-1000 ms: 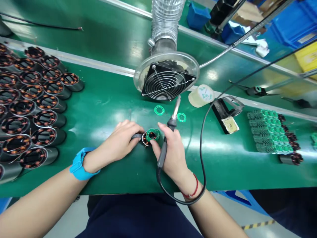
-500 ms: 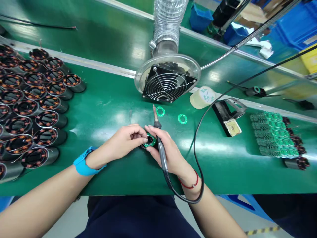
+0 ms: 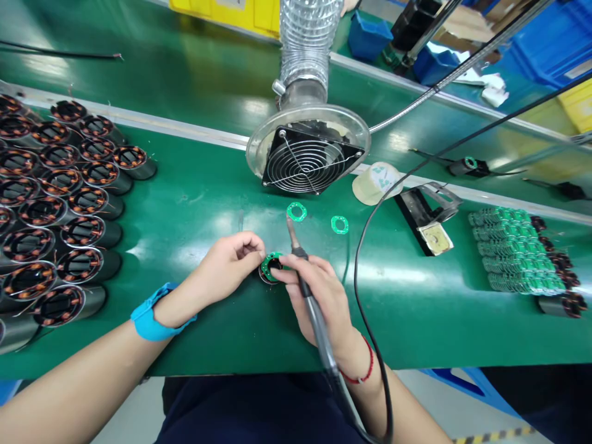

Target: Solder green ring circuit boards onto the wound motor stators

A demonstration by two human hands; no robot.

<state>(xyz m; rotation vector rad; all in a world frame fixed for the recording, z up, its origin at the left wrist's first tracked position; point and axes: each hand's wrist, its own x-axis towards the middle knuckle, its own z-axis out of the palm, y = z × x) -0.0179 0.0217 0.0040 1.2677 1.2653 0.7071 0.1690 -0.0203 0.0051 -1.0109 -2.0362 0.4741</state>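
Between my hands a motor stator (image 3: pixel 271 282) stands on the green bench, with a green ring-shaped circuit board (image 3: pixel 267 269) on its top. My left hand (image 3: pixel 234 262), a blue band on its wrist, is closed in a pinch at the board's left edge; what lies in the fingertips is too small to make out. My right hand (image 3: pixel 324 296) holds a soldering iron (image 3: pixel 311 302), its tip pointing up and away from me. Fingers of that hand reach onto the board's right side. Two loose ring boards (image 3: pixel 296 212) lie beyond the hands.
Rows of stators (image 3: pixel 71 265) fill the left side. A fume extractor fan (image 3: pixel 305 163) hangs ahead. To the right stand a pale solder-wire roll (image 3: pixel 377 183), an iron stand with sponge (image 3: pixel 435 237) and stacked circuit boards (image 3: pixel 518 250). The iron's black cable (image 3: pixel 358 259) loops across the bench.
My right hand has shifted slightly right and down, its thumb and fingers loosening from around the stator's edge. The iron's tip has dropped toward me. My left hand stays pinched at the board.
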